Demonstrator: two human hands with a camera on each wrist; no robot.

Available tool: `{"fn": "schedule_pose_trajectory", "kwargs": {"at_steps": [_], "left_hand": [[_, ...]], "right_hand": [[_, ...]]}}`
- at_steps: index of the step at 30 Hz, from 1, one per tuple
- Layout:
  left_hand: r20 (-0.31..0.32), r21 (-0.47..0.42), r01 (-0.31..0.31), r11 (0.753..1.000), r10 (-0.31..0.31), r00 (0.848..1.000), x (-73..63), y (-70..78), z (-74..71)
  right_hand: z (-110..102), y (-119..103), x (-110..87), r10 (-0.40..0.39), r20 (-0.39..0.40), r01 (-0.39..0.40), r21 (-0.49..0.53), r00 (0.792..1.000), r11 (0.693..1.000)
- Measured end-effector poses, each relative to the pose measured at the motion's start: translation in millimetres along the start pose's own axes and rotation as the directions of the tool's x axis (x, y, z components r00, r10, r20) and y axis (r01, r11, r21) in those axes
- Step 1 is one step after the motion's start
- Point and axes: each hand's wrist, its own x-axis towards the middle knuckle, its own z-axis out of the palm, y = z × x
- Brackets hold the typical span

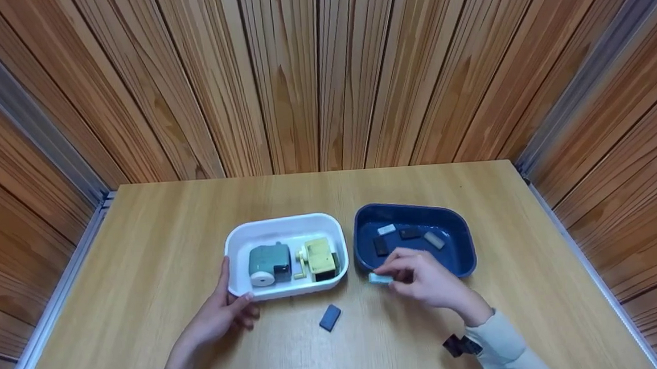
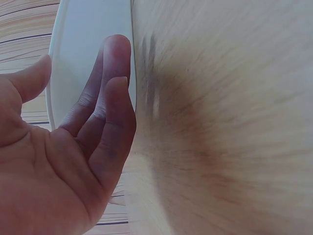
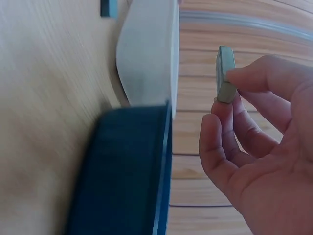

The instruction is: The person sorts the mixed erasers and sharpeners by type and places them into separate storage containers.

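Observation:
My right hand (image 1: 425, 278) pinches a pale blue-green eraser (image 1: 380, 279) between thumb and fingers, above the front left rim of the dark blue tub (image 1: 461, 225). In the right wrist view, the eraser (image 3: 226, 73) stands edge-on at the fingertips. My left hand (image 1: 220, 319) touches the near left corner of the white tub (image 1: 289, 292), thumb at the front and index finger along the side. The left wrist view shows its other fingers (image 2: 115, 103) loosely bent beside the tub wall. A blue eraser (image 1: 330, 318) lies on the table between the hands.
In the white tub sit a green pencil sharpener (image 1: 269, 259) and a yellow one (image 1: 318, 256), both with cranks. Several erasers, one of them grey (image 1: 434, 239), lie in the blue tub. Wood-panelled walls (image 1: 294, 95) enclose the table (image 1: 166, 228) at the back and sides.

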Motion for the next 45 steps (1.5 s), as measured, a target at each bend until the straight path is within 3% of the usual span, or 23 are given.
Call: {"fn": "schedule_pose_trajectory", "kwargs": {"at_steps": [9,17,25,36,45], "left_hand": [[-0.003,-0.006,0.006,1.0,-0.006,1.0,0.4,-0.1,0.5],[0.001,0.001,0.002,1.0,-0.002,1.0,2.0,-1.6,-0.4],[0.013,-0.003,-0.003,1.0,0.003,1.0,1.2,-1.4,-1.5],[0.006,0.025,-0.01,1.0,0.01,1.0,0.7,-2.2,-0.6],[0.016,0.006,-0.012,1.0,0.011,1.0,0.3,-1.9,-1.1]], "right_hand": [[-30,12,1.1,-0.021,-0.075,0.019,-0.026,0.997,0.999],[-54,26,-3.4,-0.015,-0.124,0.02,0.039,0.992,0.999],[-76,39,-15.2,0.079,-0.214,-0.082,-0.006,0.974,0.997],[-95,60,-33.3,0.121,-0.274,-0.135,-0.03,0.954,0.99],[-102,72,-44.6,0.141,-0.282,-0.141,0.022,0.949,0.99]]}}
